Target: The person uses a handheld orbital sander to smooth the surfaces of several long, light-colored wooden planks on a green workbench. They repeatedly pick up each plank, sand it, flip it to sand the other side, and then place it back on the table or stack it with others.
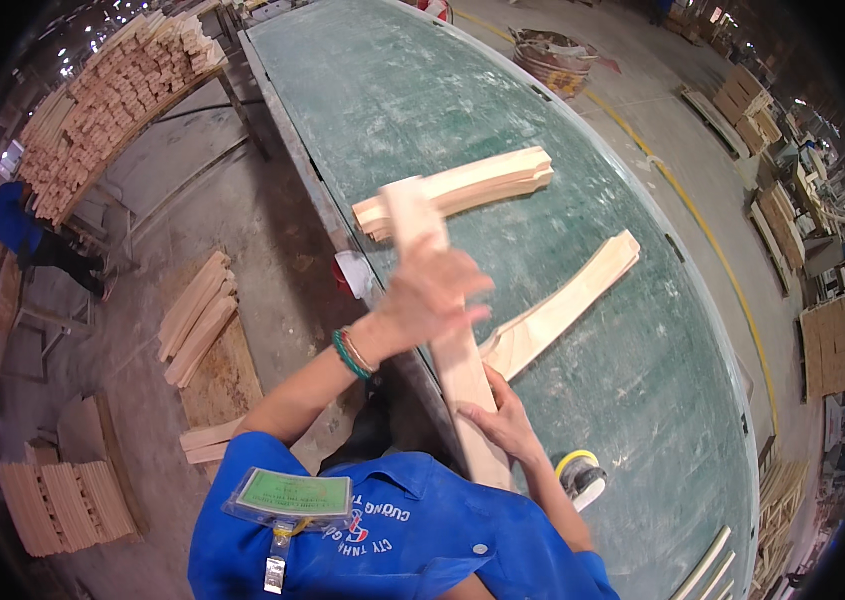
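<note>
A long pale wooden board (458, 365) runs from against my body out over the green table, its far end smeared by motion. My right hand (508, 418) grips its right edge near my body, thumb on top and fingers round the side. Across the board farther up lies my left hand (431, 295), blurred, its fingers stretched out past the right edge. A curved wooden piece (568, 300) rests on the table just right of the board. Beyond my left hand sit several shaped wooden pieces (493, 183) placed together, partly covered by the board's far end.
An orbital sander (580, 478) stands on the green table (633, 400) by my right forearm. Thin wooden strips (708, 570) lie at the lower right. Stacked wood (113, 100) and pallet pieces (198, 320) are on the left, near a person in blue (18, 225). A bin (551, 62) stands beyond the table.
</note>
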{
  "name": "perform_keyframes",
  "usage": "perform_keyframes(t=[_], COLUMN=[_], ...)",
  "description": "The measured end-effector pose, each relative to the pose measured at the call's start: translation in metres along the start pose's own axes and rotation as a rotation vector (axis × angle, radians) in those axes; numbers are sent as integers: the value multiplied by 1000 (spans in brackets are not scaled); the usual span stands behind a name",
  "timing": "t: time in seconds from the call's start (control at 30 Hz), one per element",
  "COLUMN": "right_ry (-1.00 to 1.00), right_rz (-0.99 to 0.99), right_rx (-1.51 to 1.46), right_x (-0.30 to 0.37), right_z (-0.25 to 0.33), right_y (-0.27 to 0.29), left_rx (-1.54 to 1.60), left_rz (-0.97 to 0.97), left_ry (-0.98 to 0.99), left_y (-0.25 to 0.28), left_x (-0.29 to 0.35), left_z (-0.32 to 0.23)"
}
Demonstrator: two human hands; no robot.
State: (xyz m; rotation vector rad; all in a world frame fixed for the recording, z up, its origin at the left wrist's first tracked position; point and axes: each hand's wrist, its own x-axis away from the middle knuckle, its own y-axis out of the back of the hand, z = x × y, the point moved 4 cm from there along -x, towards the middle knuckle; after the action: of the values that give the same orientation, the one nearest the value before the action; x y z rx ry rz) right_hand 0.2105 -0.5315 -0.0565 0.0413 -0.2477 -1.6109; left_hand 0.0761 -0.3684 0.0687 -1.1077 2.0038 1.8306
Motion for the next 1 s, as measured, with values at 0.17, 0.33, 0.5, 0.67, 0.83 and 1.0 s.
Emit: perform_keyframes(t=[0.17, 0.33, 0.5, 0.67, 0.83, 1.0], right_ry=[4, -10, -28, -61, -223, -355], right_rz=[-390, -665, -972, -606, -346, -529], right_rx=[-296, -380, -410, -279, -849, -1001], right_x=[-112, -255, -351, -398, -398, -370], right_z=[-7, 14, -17, -27, -37, -24], right_y=[-24, -41, -43, -79, -99, -84], left_rx=[293, 342, 1113, 1169, 1419, 1356], left_rz=[-173, 324, 629, 715, 838, 930], left_ry=[750, 802, 1070, 849, 881, 963], left_y=[-16, -97, -160, -172, -185, -200], left_x=[19, 35, -3, 18, 0, 18], left_z=[188, 319, 328, 380, 369, 350])
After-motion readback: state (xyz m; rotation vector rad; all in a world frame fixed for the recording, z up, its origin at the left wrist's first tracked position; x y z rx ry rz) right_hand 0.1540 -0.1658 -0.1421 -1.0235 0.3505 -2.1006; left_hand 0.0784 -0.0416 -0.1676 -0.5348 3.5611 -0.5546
